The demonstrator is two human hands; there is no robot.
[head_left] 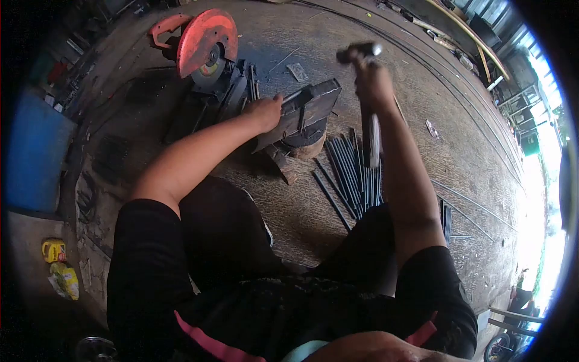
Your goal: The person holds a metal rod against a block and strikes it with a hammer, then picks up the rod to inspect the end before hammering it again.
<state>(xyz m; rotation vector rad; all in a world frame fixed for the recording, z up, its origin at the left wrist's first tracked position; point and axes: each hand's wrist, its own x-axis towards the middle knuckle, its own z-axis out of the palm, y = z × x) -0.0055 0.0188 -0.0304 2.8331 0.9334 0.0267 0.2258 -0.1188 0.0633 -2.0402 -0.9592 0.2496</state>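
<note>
Partly blurred: right hand gripping hammer; left hand on steel block.

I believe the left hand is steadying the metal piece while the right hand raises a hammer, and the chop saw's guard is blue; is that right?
Not quite: the head view shows the chop saw's guard is red-orange, not blue. The left hand does steady the metal piece, and the right hand raises a hammer.

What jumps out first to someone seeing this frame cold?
The orange-guarded chop saw at top left draws the eye first. Just right of it, the left hand steadies a dark metal piece on a block, while the right hand holds a hammer raised above a bundle of steel rods on the floor.
</note>
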